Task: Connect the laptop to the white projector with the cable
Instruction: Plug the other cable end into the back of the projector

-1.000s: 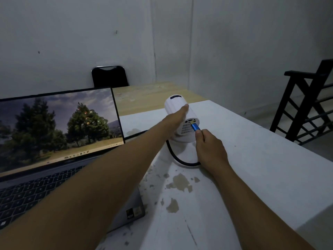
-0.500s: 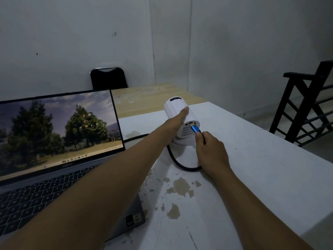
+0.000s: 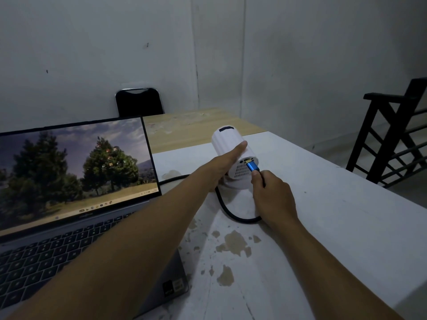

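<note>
Left hand (image 3: 220,166) wraps the white projector (image 3: 233,150) on the counter (image 3: 335,215), fingers hidden behind it. Right hand (image 3: 273,198) pinches the cable (image 3: 227,210) behind its blue plug (image 3: 252,166), at the rear port; seating depth unclear. The cable's far end vanishes behind the open laptop (image 3: 76,192).

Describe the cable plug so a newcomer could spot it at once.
Start at the open laptop on the left, then move right to the white projector on the table. At its back panel, the right hand pinches the plug: bright blue metal, unlike the black cable.
</note>
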Tool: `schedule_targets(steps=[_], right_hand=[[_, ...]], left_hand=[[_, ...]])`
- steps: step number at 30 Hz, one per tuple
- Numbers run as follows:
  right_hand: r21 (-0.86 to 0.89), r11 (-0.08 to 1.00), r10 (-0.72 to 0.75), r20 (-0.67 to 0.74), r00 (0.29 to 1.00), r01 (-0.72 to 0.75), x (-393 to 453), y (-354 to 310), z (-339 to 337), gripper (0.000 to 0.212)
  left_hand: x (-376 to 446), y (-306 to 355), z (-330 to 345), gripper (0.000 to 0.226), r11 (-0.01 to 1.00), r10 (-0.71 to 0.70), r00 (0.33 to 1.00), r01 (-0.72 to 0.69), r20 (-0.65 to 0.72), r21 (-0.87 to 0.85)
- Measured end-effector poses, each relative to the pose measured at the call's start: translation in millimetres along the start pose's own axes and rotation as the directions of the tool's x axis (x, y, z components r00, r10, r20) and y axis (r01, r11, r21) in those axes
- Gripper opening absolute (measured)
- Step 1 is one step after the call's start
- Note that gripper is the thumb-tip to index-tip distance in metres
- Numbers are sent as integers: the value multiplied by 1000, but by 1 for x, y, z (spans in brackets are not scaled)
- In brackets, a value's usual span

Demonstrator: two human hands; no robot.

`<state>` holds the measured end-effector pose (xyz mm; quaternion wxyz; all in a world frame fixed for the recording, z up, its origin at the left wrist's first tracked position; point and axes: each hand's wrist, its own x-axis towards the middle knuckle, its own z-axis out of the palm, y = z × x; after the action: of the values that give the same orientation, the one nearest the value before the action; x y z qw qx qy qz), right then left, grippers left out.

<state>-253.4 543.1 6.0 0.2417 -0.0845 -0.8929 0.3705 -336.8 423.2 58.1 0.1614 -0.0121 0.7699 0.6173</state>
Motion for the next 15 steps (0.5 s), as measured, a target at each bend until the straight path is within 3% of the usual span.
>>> schedule_targets(steps=[6,15], right_hand=[[-6,1000,15,-5,1000,-15,0,-1,2,38],[2,999,36,15,999,-36,0,-4,0,43]], left_hand=[[1,-1,1,62,999,30,999,-30,14,-19],[6,-4,1,68,999,33,999,-33,8,-3]])
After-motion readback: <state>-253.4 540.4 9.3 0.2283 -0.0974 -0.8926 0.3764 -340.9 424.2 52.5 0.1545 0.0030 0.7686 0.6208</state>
